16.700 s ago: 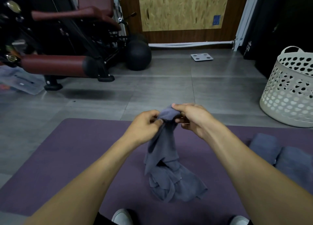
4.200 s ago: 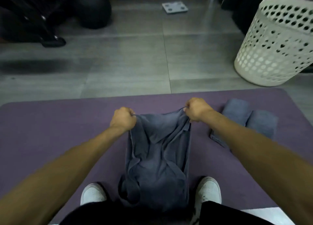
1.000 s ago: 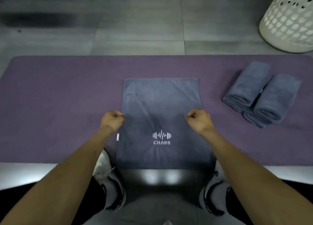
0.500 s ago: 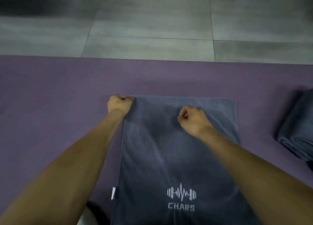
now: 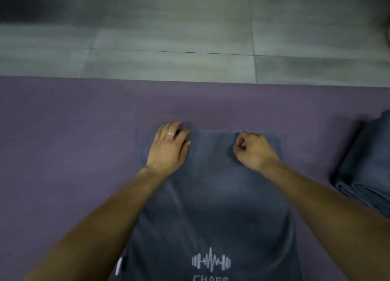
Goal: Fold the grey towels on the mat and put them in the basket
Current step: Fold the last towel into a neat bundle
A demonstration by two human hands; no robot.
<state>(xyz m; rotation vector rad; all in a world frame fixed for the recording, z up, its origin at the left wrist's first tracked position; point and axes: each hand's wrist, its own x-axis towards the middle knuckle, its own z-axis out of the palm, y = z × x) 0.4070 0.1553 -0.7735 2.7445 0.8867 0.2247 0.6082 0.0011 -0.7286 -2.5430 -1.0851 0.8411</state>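
While the grey towel [image 5: 213, 200] lies spread flat on the purple mat [image 5: 69, 145], printed logo [image 5: 211, 262] at its near end, no fold is visible in it yet. Farther along, both hands sit at its far edge: the left hand [image 5: 169, 146] rests flat with straight fingers on the far-left corner, a ring [image 5: 170, 134] showing; the right hand [image 5: 254, 150] is curled into a fist near the far-right corner, and whether it pinches cloth I cannot tell. At the right edge lie folded towels [image 5: 365, 171], finished but not binned. By my judgement this towel still needs every fold, and all must then go into the basket, barely visible at the far right. Beyond the mat is grey tiled floor [image 5: 168, 37].
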